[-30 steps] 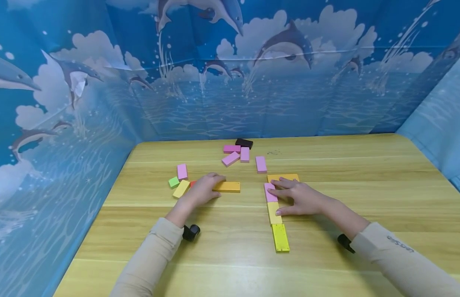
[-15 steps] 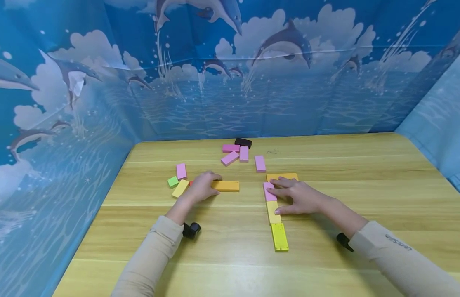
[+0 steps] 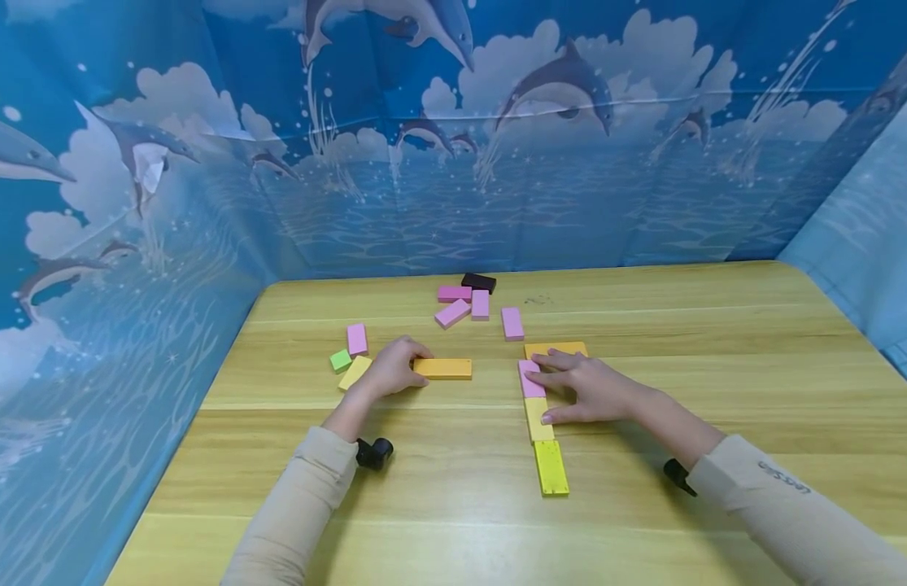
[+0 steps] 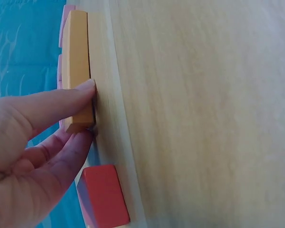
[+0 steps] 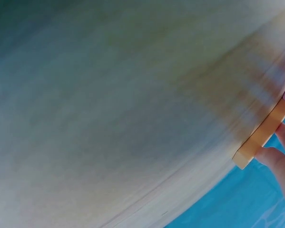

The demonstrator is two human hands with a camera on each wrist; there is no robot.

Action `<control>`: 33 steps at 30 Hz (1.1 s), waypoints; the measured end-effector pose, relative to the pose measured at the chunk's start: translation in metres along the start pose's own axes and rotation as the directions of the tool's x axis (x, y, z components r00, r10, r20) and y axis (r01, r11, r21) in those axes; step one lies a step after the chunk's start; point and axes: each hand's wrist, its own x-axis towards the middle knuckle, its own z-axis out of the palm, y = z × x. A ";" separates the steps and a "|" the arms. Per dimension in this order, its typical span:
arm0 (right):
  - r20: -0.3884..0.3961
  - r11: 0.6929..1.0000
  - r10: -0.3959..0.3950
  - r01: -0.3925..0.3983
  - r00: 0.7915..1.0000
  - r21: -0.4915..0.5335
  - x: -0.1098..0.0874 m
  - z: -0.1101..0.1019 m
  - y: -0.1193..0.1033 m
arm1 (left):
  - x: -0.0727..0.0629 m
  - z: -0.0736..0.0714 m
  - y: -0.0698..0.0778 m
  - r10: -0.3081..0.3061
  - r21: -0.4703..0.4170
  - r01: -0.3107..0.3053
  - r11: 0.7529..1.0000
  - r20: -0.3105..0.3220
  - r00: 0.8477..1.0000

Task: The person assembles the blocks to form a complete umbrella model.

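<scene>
My left hand (image 3: 390,368) pinches the left end of a long orange block (image 3: 447,369) lying on the table. In the left wrist view, the thumb is on one side of it and fingers are on the other. Close by lies a red block (image 4: 104,197), hidden by the hand in the head view. My right hand (image 3: 598,391) has its fingers spread over a row of blocks: fingertips on a pink block (image 3: 534,391) and a second orange block (image 3: 566,347), thumb at a pale yellow block (image 3: 537,430). A bright yellow block (image 3: 551,470) ends the row.
Left of my left hand lie a pink block (image 3: 356,338), a green block (image 3: 340,360) and a yellow block (image 3: 354,373). Farther back are several pink blocks and a black block (image 3: 478,282). A dolphin-printed curtain (image 3: 424,220) borders the wooden table (image 3: 424,521).
My left hand has shifted slightly left along the orange block, baring more of it and covering the red block in the head view. My right hand stays put.
</scene>
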 end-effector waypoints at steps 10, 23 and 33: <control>0.001 1.000 0.007 -0.007 1.000 0.000 -0.001 0.001 0.000 | 0.000 0.002 0.000 -0.111 -0.160 0.110 0.981 0.008 0.994; -0.006 1.000 0.005 -0.005 1.000 0.008 -0.002 0.000 -0.001 | 0.001 0.007 0.001 -0.228 -0.367 0.196 0.909 -0.046 0.973; 0.011 1.000 0.010 -0.010 1.000 0.008 0.000 0.000 -0.001 | 0.009 0.013 0.008 -0.191 -0.421 0.138 0.897 -0.087 0.978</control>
